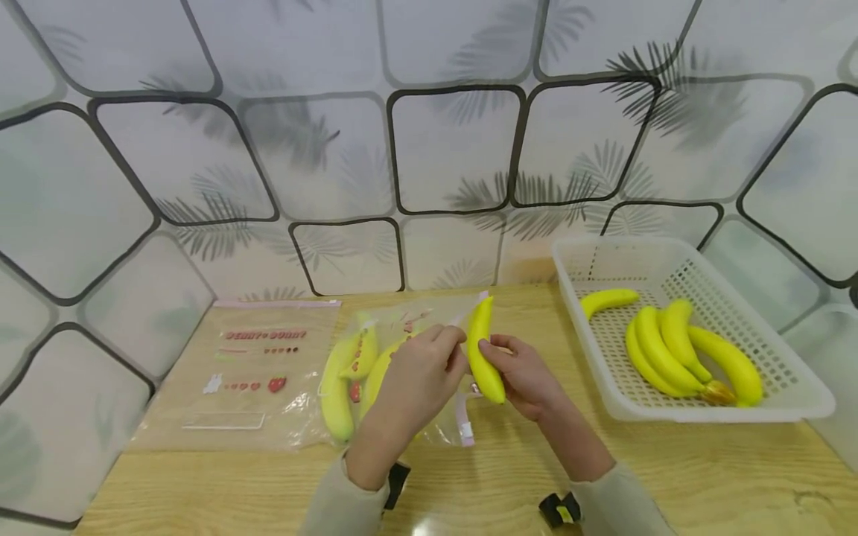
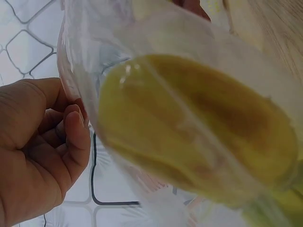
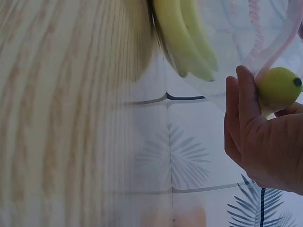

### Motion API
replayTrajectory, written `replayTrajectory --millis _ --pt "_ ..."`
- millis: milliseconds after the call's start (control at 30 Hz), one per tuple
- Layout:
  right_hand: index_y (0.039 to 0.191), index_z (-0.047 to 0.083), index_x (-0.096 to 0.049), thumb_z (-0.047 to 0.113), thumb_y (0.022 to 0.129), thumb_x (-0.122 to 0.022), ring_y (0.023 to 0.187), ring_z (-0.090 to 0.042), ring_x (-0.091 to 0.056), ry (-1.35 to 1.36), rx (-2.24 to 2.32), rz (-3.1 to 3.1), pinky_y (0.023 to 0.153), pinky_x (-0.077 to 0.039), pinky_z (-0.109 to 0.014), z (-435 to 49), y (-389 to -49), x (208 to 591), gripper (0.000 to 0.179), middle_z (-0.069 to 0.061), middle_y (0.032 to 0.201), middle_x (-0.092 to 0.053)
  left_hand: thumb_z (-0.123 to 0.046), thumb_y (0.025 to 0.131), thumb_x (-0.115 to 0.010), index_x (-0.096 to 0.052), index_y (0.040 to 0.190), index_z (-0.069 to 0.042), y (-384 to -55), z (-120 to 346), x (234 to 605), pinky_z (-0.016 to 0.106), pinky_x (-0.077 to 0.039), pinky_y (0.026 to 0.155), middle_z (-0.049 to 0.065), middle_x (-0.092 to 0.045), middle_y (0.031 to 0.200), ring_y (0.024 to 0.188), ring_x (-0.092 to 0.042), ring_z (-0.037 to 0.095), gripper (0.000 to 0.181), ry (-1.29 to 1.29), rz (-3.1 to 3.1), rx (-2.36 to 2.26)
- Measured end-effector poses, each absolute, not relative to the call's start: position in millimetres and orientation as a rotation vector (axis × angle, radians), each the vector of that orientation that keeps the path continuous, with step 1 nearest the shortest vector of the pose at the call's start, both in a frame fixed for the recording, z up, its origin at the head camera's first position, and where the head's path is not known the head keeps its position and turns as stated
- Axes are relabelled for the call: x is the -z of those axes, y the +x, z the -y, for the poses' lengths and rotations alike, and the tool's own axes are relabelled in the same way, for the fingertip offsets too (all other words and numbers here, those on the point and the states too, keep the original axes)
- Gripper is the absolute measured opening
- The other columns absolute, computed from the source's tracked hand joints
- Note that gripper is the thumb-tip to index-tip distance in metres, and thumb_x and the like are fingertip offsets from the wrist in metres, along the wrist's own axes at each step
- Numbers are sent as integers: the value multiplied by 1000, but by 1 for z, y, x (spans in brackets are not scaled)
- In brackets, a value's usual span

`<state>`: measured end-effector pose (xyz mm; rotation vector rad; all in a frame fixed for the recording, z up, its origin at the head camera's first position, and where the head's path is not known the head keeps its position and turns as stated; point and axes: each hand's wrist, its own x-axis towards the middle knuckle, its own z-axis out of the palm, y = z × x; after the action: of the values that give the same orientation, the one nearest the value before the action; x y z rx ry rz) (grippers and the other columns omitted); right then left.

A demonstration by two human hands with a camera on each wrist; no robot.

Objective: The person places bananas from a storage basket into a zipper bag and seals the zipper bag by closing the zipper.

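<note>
Plastic is lying flat to the left of the filled bag (image 1: pixel 464 420): a flat bag (image 1: pixel 261 402) with red print, its right side meeting that landmark. Inside the filled bag, several bananas (image 1: pixel 337 406) are resting under clear film. Over the filled bag's right part, the left hand (image 1: pixel 418 376) is curling its fingers in and, judging by the left wrist view, pinching the rim.

At the filled bag's pink-edged mouth, the held banana (image 1: pixel 480 350) is standing nearly upright. The right hand (image 1: pixel 529 376) is gripping it from the right, thumb and fingers closing on its middle. I cannot tell whether its far side is touching the film. This banana is looking smooth and firm, so it is probably feeling light, stiff, a little slippery and hardly fragile; the middle is offering the surest hold, leaving both tapered ends free. The film is probably behaving softly and limply, so the rim is the better place for pinching.

Well right of the filled bag, a white basket (image 1: pixel 724 412) is standing on the table (image 1: pixel 234 491), holding a bunch (image 1: pixel 660 350) and, nearer the filled bag, a single banana (image 1: pixel 610 299).
</note>
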<state>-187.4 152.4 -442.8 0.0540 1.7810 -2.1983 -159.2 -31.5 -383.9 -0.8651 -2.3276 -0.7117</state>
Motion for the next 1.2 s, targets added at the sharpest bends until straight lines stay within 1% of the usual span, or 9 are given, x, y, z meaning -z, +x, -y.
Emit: replayTrajectory --millis 100,233,333,500,567,633,833,1000,1200 --pt "142 -9 -26 28 105 -51 86 -18 -64 74 2215 -1779 71 -56 -27 -150 -188 444 58 -18 113 -58 2 85 -67 -68 91 -2 -159 32 384 16 -38 48 2 -59 72 54 -43 8 7 -867 2321 723" --pt "139 -10 -35 28 107 -43 82 -16 -63 45 2210 -1793 69 -55 -25 -148 -188 440 51 -13 107 -60 1 86 -66 -69 92 -3 -160 34 384 16 -38 49 2 -61 74 54 -44 7 8 -858 2320 723" --pt "141 -11 -35 21 107 -37 81 -14 -60 -41 2205 -1745 69 -53 -23 -151 -187 434 47 -9 105 -59 1 86 -67 -69 92 -2 -161 36 384 16 -39 49 4 -63 75 54 -44 8 8 -840 2320 719" --pt "152 -8 -15 8 100 -30 92 -12 -59 -179 2221 -1555 80 -51 -20 -160 -185 426 56 -8 122 -54 0 85 -68 -70 93 -2 -162 39 382 17 -41 50 5 -64 78 54 -47 10 8 -810 2308 729" --pt "154 -7 -9 6 100 -28 97 -12 -59 -204 2234 -1490 84 -51 -20 -162 -185 425 58 -8 127 -52 1 86 -67 -70 94 -2 -161 39 380 17 -42 50 5 -65 79 55 -47 10 9 -807 2303 735" --pt "153 -7 -10 4 101 -27 100 -11 -60 -224 2245 -1459 85 -51 -20 -163 -185 426 56 -7 129 -51 1 85 -67 -69 94 -2 -162 40 380 17 -43 51 6 -65 79 55 -48 11 9 -805 2302 742" --pt "153 -7 -13 5 105 -41 102 -10 -63 -227 2259 -1505 85 -52 -21 -160 -184 426 56 -5 124 -57 0 86 -67 -69 94 0 -163 40 380 19 -47 54 9 -67 82 58 -53 13 9 -799 2313 745" --pt "152 -7 -17 5 102 -51 101 -11 -65 -172 2270 -1595 85 -53 -22 -155 -182 428 62 -9 124 -58 0 86 -67 -69 95 0 -163 40 379 20 -49 55 10 -69 84 59 -56 14 9 -798 2321 744" --pt "145 -15 -28 1 97 -56 97 -13 -64 -85 2271 -1717 83 -54 -23 -148 -181 431 57 -11 116 -58 1 86 -67 -70 94 0 -162 39 379 21 -50 55 10 -69 85 61 -58 14 9 -802 2319 741"
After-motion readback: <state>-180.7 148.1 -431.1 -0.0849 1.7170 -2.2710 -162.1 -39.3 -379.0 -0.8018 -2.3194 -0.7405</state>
